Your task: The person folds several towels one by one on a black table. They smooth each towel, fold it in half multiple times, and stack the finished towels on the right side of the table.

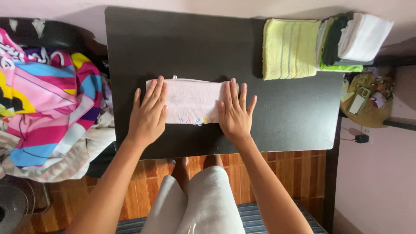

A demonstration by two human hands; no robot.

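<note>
Pink folded towel (190, 102) (on black table (286, 112)) under flat, open left hand (148, 113) and right hand (234, 113).

I sat at a black table (286, 112) against a pale pink wall (377, 186), over a reddish tiled floor (294, 173).

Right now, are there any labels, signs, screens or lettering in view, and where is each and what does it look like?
Phone: on the round side table at right, a rectangle with a pale screen and green edge.
Stitched lettering: along the near edge of the pink towel, small and multicoloured, between the left hand and right hand.
No packages or signs show.
</note>
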